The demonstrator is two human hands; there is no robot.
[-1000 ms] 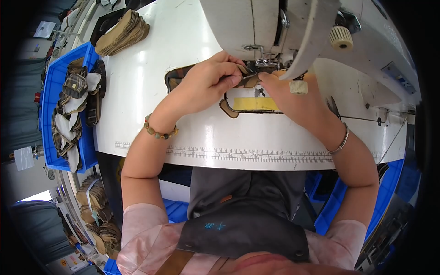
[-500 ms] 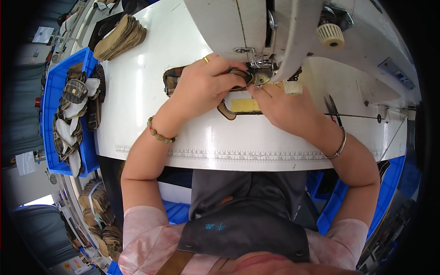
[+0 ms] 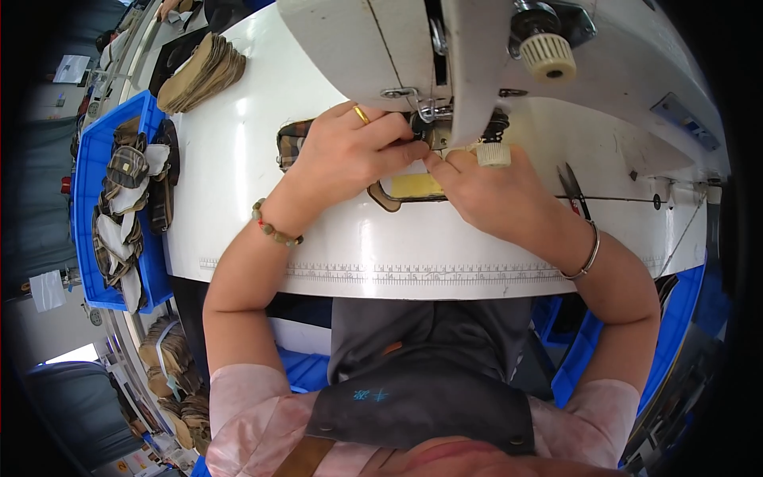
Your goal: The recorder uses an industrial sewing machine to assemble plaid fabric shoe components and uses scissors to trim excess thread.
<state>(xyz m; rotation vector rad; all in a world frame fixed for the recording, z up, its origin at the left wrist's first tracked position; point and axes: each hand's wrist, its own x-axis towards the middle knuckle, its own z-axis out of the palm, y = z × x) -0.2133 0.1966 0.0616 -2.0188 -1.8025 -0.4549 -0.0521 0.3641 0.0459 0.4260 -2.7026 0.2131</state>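
Both hands are working right under the head of the sewing machine [image 3: 445,63], which is hanging over the white table [image 3: 262,230]. The left hand [image 3: 350,155] is lying curled on a plaid-trimmed fabric piece [image 3: 292,141], its fingertips pinching the material just beside the needle, probably to keep it flat while feeding. The right hand [image 3: 493,191] is meeting it from the machine's other side, fingertips pressing down on the same workpiece; whether it is actually gripping is hard to tell. A yellow part [image 3: 415,186] of the piece is showing just in front of the machine, between the two wrists. Scissors [image 3: 574,189] are lying to the machine's right, within reach. Left of the machine, at the table's edge, a blue bin [image 3: 89,159] is holding more pieces, and a stack of soles [image 3: 199,73] is sitting behind it, leaving bare tabletop between.
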